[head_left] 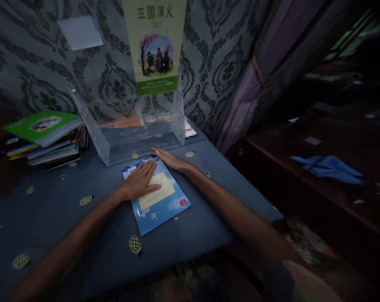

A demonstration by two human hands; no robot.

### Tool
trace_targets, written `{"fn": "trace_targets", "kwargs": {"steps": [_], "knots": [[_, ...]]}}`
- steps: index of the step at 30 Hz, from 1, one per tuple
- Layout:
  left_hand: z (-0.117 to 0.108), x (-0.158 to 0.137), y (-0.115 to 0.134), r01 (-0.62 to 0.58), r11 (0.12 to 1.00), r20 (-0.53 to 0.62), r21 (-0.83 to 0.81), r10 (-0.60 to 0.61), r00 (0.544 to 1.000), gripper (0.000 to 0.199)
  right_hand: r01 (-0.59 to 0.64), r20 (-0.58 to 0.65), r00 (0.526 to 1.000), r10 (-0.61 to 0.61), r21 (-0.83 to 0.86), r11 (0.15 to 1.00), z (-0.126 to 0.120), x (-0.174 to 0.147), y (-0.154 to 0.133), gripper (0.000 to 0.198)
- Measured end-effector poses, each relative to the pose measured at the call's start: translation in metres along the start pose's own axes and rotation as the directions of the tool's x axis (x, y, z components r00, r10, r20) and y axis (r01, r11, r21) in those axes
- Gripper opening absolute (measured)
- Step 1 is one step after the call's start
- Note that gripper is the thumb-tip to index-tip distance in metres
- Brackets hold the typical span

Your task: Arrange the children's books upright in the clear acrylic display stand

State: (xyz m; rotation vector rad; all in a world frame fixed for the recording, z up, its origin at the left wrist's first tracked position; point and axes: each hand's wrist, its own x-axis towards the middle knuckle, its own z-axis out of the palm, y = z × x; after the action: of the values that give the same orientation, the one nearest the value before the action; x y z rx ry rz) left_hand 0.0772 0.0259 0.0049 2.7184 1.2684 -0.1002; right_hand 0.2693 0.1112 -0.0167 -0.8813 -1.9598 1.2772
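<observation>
A blue book (171,214) with a pale yellow panel on its cover lies flat and a little turned on the covered table. My left hand (141,178) rests on the upper part of that cover, fingers stretched out and palm down. At the book's far right corner is my right hand (167,158), flat with its fingers extended; its fingertips are beside or touching the top edge. Neither hand grips anything. Just beyond the hands stands a clear plastic rack (103,147).
A stack of books (51,134) with a green one on top sits at the left. A yellow-green book (158,50) stands upright at the rack. Behind is patterned wallpaper (215,79) and a tied purple curtain (243,96). To the right, a blue cloth (330,169) lies on a dark surface.
</observation>
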Motion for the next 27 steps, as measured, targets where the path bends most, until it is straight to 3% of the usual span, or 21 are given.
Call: {"fn": "trace_targets", "kwargs": {"steps": [3,7,10,15,19,24,27], "knots": [[0.0,0.001,0.034,-0.193,0.981,0.01,-0.014,0.193,0.981,0.09,0.013,0.018,1.0,-0.012,-0.03,0.999,-0.001,0.001,0.001,0.066],[0.001,-0.011,0.077,-0.432,0.898,-0.019,-0.084,0.432,0.902,0.084,0.068,0.029,0.998,-0.064,-0.181,0.981,0.001,-0.001,0.0,0.063],[0.002,-0.02,0.093,-0.521,0.846,-0.044,-0.11,0.52,0.853,0.077,0.08,0.059,0.996,-0.066,-0.296,0.952,0.006,-0.003,-0.003,0.061],[0.005,-0.024,0.097,-0.51,0.858,-0.131,-0.068,0.499,0.857,0.059,0.079,0.097,0.995,-0.03,-0.559,0.825,0.022,-0.015,-0.013,0.057],[0.01,-0.031,0.094,-0.495,0.867,-0.352,0.055,0.481,0.803,0.036,0.108,0.093,0.994,-0.059,-0.709,0.696,0.032,-0.043,-0.024,0.059],[0.008,-0.039,0.092,-0.321,0.934,-0.6,0.155,0.347,0.72,0.027,0.111,0.091,0.994,-0.064,-0.794,0.597,0.04,-0.103,-0.033,0.056],[0.008,-0.039,0.091,-0.228,0.97,-0.665,0.078,0.222,0.713,0.027,0.116,0.074,0.992,-0.099,-0.836,0.537,0.05,-0.14,-0.036,0.055]]}}
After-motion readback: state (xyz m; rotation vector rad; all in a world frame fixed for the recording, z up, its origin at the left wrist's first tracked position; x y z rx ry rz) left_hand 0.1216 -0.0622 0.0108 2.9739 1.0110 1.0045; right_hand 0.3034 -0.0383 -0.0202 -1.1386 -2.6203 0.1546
